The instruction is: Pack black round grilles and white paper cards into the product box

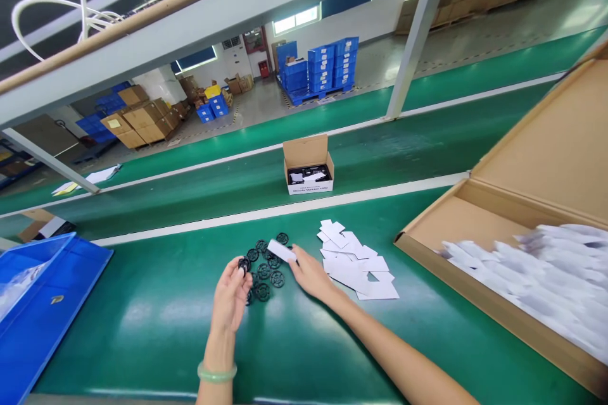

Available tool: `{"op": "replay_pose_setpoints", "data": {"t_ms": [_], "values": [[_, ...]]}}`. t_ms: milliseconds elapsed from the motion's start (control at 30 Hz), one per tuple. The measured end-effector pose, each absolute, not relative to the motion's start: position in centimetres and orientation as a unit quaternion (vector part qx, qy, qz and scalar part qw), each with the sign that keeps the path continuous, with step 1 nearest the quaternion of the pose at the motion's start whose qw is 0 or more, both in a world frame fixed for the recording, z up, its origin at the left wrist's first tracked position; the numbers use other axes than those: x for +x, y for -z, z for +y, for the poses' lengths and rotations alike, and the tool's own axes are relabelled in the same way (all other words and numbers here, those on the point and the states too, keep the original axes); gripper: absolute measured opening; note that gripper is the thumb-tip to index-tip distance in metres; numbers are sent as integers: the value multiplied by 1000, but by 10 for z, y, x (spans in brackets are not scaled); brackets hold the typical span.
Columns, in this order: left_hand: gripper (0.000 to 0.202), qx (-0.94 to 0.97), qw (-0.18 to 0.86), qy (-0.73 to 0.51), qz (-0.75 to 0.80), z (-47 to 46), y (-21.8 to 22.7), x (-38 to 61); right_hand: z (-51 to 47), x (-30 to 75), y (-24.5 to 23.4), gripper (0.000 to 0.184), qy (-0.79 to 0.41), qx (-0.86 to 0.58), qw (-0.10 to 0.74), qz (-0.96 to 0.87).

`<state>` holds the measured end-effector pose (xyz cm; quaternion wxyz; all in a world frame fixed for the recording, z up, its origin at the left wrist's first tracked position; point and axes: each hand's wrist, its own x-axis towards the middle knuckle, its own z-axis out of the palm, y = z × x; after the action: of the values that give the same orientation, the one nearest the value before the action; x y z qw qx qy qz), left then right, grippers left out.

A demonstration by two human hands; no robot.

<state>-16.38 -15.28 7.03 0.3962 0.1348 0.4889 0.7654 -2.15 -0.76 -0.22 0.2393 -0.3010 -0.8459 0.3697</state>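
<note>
My left hand [231, 294], with a green bangle on its wrist, is closed on a small black ring-shaped part [244, 264], pinched between thumb and fingers. Between the thumb and fingers of my right hand [308, 272] is a small white card [282, 250], tilted over the black parts. Several loose black round spoked parts [277, 278] lie on the green bench top between and below my hands. To the right of them spreads a loose pile of white cards and paper pieces [354, 259].
A small open box [311, 188] with black items and white slips stands on the conveyor beyond. At right is a large open cardboard box [437, 259] full of white packets. A blue bin [71, 304] stands at left. A metal frame [413, 38] crosses above.
</note>
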Motion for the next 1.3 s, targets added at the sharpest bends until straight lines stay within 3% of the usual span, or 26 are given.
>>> {"op": "replay_pose_setpoints", "data": {"t_ms": [67,267,400,500,633,733,833,900,1033,1100,1167,1300], "values": [[39,80,423,-772,467,-172,-64,-164,-11,-35,2,27,-376,-277,242,-850],[15,3,447,-774,448,-200,-42,-140,-26,-15,-16,31,-439,-245,327,-800],[33,78,463,-769,433,-187,-44,-109,-62,4,-38,29,-444,-180,303,-824],[35,79,415,-787,450,-179,-52,-101,-71,4,-48,24,-473,-84,254,-839],[38,12,345,-805,482,-189,-62,-111,-24,-27,-38,31,-450,-188,324,-811],[37,32,342,-795,500,-208,-67,-117,14,-62,-18,45,-370,-301,233,-848],[34,67,340,-793,500,-225,-63,-117,17,-86,-5,55,-333,-294,99,-891],[34,69,340,-795,497,-233,-57,-117,2,-92,-3,56,-302,-254,90,-915],[34,51,343,-795,498,-241,-43,-114,-29,-95,-8,59,-239,-140,152,-949],[33,48,349,-791,501,-242,-38,-113,-37,-100,-12,55,-227,-57,155,-960],[32,50,356,-785,504,-242,-36,-112,-40,-107,-13,39,-227,-22,152,-962],[32,49,336,-789,512,-242,-36,-115,-35,-112,-11,21,-240,-61,164,-955]]}}
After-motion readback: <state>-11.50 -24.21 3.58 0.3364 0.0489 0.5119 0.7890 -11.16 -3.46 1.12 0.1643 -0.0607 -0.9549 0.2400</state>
